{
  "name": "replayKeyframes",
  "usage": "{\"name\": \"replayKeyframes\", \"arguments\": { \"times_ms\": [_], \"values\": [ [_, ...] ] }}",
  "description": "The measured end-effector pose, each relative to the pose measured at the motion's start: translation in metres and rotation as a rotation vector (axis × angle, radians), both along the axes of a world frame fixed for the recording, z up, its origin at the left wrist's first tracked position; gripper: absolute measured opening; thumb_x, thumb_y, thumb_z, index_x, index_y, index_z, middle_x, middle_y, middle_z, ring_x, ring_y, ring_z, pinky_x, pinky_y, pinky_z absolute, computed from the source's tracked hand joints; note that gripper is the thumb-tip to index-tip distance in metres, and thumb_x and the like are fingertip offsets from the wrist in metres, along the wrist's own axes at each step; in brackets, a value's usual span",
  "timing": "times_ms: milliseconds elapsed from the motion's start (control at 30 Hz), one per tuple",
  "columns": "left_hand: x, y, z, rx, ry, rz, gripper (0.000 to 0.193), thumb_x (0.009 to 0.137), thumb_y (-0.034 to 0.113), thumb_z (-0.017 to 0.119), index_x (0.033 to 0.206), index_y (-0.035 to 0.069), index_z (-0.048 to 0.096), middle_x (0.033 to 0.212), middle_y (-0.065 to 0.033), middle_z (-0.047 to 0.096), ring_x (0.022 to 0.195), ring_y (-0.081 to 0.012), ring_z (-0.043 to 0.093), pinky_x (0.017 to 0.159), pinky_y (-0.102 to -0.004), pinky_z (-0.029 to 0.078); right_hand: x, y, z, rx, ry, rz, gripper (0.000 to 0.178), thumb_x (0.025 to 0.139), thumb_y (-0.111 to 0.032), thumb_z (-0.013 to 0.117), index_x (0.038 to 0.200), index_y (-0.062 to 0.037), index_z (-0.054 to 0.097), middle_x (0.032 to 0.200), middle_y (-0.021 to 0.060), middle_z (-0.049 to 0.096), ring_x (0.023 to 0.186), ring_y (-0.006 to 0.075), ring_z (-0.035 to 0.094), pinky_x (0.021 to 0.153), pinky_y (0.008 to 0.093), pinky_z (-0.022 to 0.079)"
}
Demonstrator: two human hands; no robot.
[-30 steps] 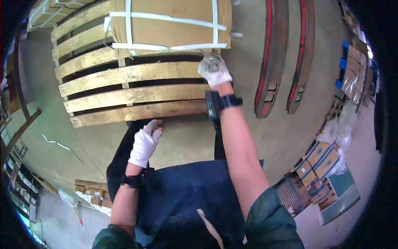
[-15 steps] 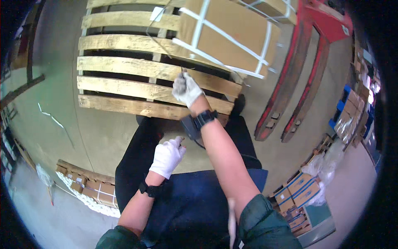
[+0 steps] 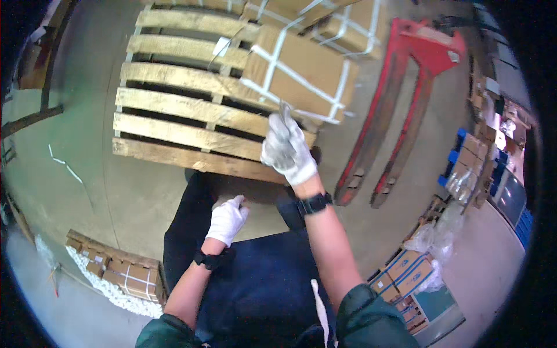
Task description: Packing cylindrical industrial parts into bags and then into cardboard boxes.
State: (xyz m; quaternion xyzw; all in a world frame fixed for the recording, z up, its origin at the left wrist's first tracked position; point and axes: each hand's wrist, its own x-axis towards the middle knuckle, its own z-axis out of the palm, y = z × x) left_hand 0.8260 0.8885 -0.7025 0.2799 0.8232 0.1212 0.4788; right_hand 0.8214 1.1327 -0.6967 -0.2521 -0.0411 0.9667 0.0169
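My right hand (image 3: 288, 148), in a grey-smudged white glove, is closed just in front of a strapped cardboard box (image 3: 310, 69). A small greyish piece sticks up from its fingertips, too blurred to name. White straps cross the box, which sits on the right part of a wooden pallet (image 3: 191, 139). A thin, loose strand (image 3: 216, 64) curves over the slats left of the box; whether it reaches my right hand I cannot tell. Closer to me and lower, my left hand (image 3: 227, 220), also gloved in white, is curled closed above my lap; what it holds, if anything, is hidden.
A red pallet jack (image 3: 400, 64) stands right of the pallet, its forks toward me. More strapped boxes (image 3: 351, 26) are behind the near box. A white strap scrap (image 3: 67, 165) lies on the left floor. Stacked cartons (image 3: 406, 269) stand lower right, and a loaded pallet (image 3: 125, 272) lower left.
My right hand has moved right and now overlaps the view of the box's near edge. My left hand stays low and closed. The view has shifted, bringing more boxes behind into sight.
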Motion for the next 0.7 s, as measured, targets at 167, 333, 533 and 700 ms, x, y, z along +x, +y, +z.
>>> {"name": "replayKeyframes", "arguments": {
  "times_ms": [167, 333, 533, 700],
  "values": [
    [0.008, 0.072, 0.13, 0.272, 0.085, -0.314, 0.029, 0.079, 0.029, 0.06, 0.101, 0.009, 0.062, 0.085, -0.0149, 0.066, 0.077, -0.032, 0.064, 0.067, -0.0434, 0.05, 0.052, 0.037, 0.168, 0.422, -0.578, 0.256, 0.043, 0.093, -0.052, 0.045, 0.071, -0.0155, 0.049, 0.046, -0.0062, 0.034, 0.037, 0.008, 0.029, 0.036, 0.0247, 0.023],
    [-0.006, 0.107, 0.251, 0.557, 0.384, -0.547, 0.022, 0.077, 0.025, 0.061, 0.095, 0.013, 0.063, 0.076, -0.011, 0.065, 0.068, -0.0286, 0.063, 0.059, -0.0426, 0.049, 0.122, -0.011, 0.269, 0.691, -0.699, 0.394, 0.048, 0.089, -0.055, 0.051, 0.081, -0.0093, 0.061, 0.051, -0.0057, 0.036, 0.042, 0.0073, 0.03, 0.04, 0.0246, 0.023],
    [-0.006, 0.087, 0.332, 0.523, 0.417, -0.87, 0.016, 0.081, 0.026, 0.055, 0.085, 0.014, 0.063, 0.07, -0.0117, 0.065, 0.063, -0.0286, 0.065, 0.051, -0.0415, 0.049, 0.193, -0.053, 0.313, 0.866, -0.697, 0.601, 0.049, 0.089, -0.056, 0.051, 0.091, -0.0087, 0.063, 0.054, -0.006, 0.038, 0.042, 0.0075, 0.032, 0.04, 0.0257, 0.024],
    [-0.001, 0.08, 0.355, 0.155, 0.258, -1.2, 0.027, 0.087, 0.03, 0.045, 0.092, 0.015, 0.067, 0.083, -0.0125, 0.069, 0.076, -0.0321, 0.068, 0.06, -0.0453, 0.053, 0.206, 0.005, 0.32, 1.11, -0.638, 0.289, 0.025, 0.09, -0.037, 0.052, 0.092, -0.0135, 0.061, 0.061, -0.002, 0.052, 0.045, 0.0093, 0.045, 0.04, 0.0255, 0.033]
  ]
}}
